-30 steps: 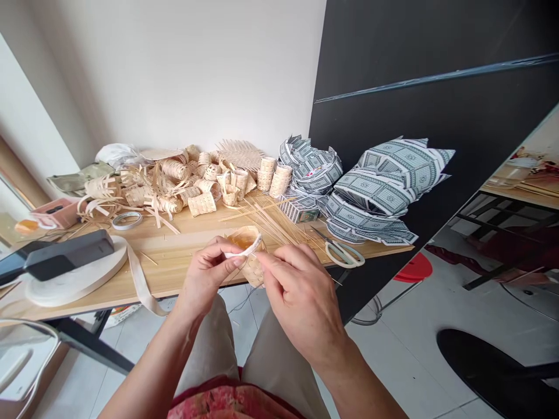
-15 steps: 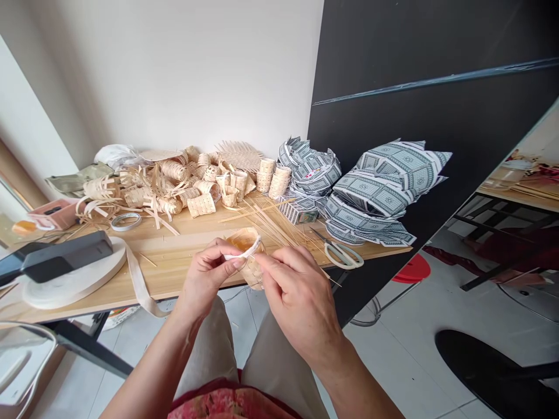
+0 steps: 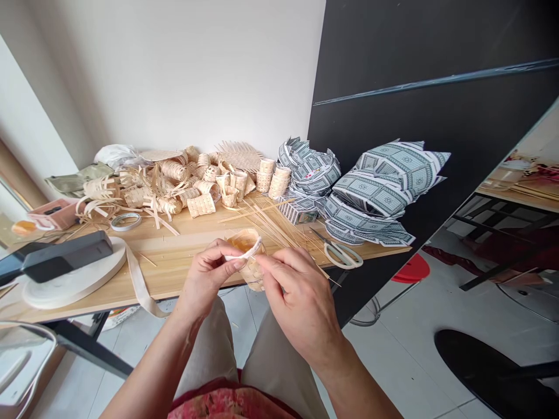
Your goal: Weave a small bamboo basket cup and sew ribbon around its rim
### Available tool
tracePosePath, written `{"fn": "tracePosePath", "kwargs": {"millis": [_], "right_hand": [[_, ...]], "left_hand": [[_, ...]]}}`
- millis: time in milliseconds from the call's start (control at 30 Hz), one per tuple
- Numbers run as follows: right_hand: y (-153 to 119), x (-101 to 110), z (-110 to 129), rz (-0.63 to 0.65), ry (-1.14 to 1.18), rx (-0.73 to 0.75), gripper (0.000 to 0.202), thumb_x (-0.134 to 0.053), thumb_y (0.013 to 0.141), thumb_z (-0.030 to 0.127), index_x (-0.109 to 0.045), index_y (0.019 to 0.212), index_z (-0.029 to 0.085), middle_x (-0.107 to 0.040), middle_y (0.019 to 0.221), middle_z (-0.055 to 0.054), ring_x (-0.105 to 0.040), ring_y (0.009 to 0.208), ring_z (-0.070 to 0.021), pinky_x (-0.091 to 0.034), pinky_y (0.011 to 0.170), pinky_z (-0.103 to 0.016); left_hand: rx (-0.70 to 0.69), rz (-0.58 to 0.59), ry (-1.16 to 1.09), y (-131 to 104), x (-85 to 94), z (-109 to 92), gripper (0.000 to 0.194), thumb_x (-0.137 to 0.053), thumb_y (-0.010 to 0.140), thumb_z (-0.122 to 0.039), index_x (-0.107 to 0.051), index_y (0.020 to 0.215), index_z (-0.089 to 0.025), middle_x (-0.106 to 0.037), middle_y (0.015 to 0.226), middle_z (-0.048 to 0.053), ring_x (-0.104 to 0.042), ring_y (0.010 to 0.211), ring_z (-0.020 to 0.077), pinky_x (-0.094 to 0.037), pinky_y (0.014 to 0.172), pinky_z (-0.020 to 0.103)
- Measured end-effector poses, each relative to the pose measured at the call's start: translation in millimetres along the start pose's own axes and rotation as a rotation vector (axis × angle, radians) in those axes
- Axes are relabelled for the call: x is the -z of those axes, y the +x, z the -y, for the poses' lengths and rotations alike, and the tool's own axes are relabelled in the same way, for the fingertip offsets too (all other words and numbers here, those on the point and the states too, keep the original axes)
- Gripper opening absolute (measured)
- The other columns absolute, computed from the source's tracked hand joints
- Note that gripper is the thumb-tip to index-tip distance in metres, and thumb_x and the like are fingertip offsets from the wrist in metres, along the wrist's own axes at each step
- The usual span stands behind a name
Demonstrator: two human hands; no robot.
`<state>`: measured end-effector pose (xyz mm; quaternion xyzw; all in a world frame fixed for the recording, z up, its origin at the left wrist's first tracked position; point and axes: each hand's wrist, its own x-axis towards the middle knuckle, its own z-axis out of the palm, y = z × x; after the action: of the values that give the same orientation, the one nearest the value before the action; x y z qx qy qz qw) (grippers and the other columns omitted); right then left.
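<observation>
Above my lap, just off the table's front edge, is a small woven basket [image 3: 252, 276] of pale strips, tilted with its opening up and towards the table. White edging [image 3: 252, 250] runs along its rim. My left hand [image 3: 212, 266] is closed on the basket's left side, thumb and forefinger pinching the rim and edging. My right hand [image 3: 297, 291] is closed at the basket's right side, its forefinger tip by the rim. Whatever its fingers grip is too small or hidden to name. The basket's lower right part is behind the right hand.
Behind lie many woven baskets [image 3: 201, 206] and loose strips [image 3: 266, 224]. Scissors [image 3: 343, 253] rest at the table's right edge beside stacked patterned paper pieces [image 3: 371, 201]. On the left are a white tape roll [image 3: 74, 291], a tape ring [image 3: 126, 221] and a pink box [image 3: 55, 214].
Both hands keep nearly the same place and grip. The basket's body has shifted very slightly; nothing has been let go or picked up.
</observation>
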<state>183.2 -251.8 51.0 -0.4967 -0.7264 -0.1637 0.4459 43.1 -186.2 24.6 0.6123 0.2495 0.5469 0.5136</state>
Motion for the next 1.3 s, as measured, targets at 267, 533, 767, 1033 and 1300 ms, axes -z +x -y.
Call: {"fn": "tracePosePath", "kwargs": {"millis": [267,533,767,1033,1300], "right_hand": [[-0.7,-1.2,-0.2,-0.006,-0.012,0.000,0.026,-0.043,0.082,0.005,-0.067,0.082,0.016,-0.052,0.064,-0.002,-0.048,0.067,-0.0138,-0.039,0.063,-0.024],[-2.8,-5.6,-4.9,-0.016,-0.034,-0.015,0.023,-0.044,0.083,0.008,-0.066,0.082,0.016,-0.053,0.064,-0.003,-0.049,0.068,-0.0146,-0.039,0.063,-0.026],[-16.3,-17.4,-12.1,-0.059,0.031,-0.154,0.019,-0.048,0.082,0.009,-0.059,0.069,0.017,-0.056,0.065,-0.001,-0.050,0.065,-0.0134,-0.038,0.060,-0.024],[-23.3,-26.9,-14.0,-0.089,0.039,-0.206,0.020,-0.045,0.084,0.012,-0.055,0.068,0.017,-0.054,0.064,0.000,-0.049,0.064,-0.0136,-0.038,0.060,-0.025],[-25.8,-28.8,-16.9,0.014,0.103,-0.281,0.013,-0.048,0.082,0.016,-0.056,0.073,0.018,-0.058,0.071,0.000,-0.053,0.067,-0.0135,-0.040,0.061,-0.024]], "left_hand": [[-0.031,-0.004,0.024,-0.1,0.2,0.5,0.006,-0.070,0.070,-0.027,-0.071,0.072,-0.021,-0.053,0.066,-0.001,-0.046,0.068,0.0103,-0.035,0.066,0.022],[-0.228,-0.042,0.343,-1.5,-0.8,-2.1,0.006,-0.067,0.072,-0.024,-0.071,0.073,-0.021,-0.053,0.067,0.001,-0.050,0.065,0.0125,-0.039,0.059,0.023],[-0.574,-0.123,0.841,-7.6,-5.4,9.5,0.012,-0.061,0.077,-0.019,-0.071,0.081,-0.024,-0.052,0.068,0.000,-0.051,0.060,0.0091,-0.037,0.054,0.019],[-0.635,-0.077,0.929,-12.1,-15.1,18.6,0.014,-0.055,0.082,-0.021,-0.069,0.083,-0.022,-0.052,0.066,0.000,-0.051,0.059,0.0092,-0.038,0.053,0.018],[-0.586,-0.128,1.051,-6.9,-2.5,23.0,0.018,-0.052,0.083,-0.026,-0.070,0.079,-0.025,-0.053,0.067,0.000,-0.048,0.060,0.0103,-0.034,0.053,0.019]]}}
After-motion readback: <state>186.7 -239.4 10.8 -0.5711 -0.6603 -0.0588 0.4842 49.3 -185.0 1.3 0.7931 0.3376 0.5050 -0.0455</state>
